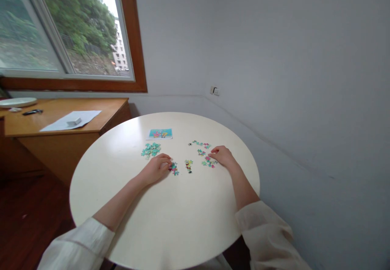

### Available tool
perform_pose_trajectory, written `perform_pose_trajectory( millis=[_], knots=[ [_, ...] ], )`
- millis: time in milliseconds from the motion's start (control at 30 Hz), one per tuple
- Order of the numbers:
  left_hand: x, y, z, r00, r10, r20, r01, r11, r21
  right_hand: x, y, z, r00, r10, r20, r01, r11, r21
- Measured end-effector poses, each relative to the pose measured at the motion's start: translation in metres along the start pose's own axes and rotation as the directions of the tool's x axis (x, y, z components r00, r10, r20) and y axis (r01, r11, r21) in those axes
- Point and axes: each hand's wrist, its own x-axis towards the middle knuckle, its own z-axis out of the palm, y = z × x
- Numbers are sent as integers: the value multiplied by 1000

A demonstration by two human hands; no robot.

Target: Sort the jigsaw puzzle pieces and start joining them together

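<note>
Small jigsaw pieces lie scattered on a round cream table (164,221). My left hand (157,167) rests curled on the table, its fingertips pinching a joined cluster of pieces (174,168). My right hand (223,156) lies with fingers bent beside a pink-and-teal group of pieces (209,162). Between the hands sits a small yellow assembled bit (188,165). A pile of teal pieces (151,150) lies beyond my left hand. A picture card (160,133) lies further back. More loose pieces (200,143) are spread beyond my right hand.
A wooden desk (61,134) stands to the left under a window, carrying a sheet of paper (71,120), a small white box (74,121), a white plate (17,102) and a dark object (32,112). Grey walls meet in a corner behind the table.
</note>
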Motion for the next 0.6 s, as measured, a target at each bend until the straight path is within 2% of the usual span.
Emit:
perform_pose_trajectory(
  millis=[133, 333, 600],
  knots=[
    [0, 2, -1, 1000, 5, 2, -5, 1000, -2, -3, -5, -2, 1000, 22, 15, -22, 998, -58],
    [0, 5, -2, 1000, -1, -13, 0, 1000, -12, 0, -3, 2, 999, 23, 40, -21, 998, -52],
    [-1, 5, -3, 1000, 8, -17, -8, 1000, -5, 9, 5, 13, 999, -49, 20, 49, 999, 8]
  ],
)
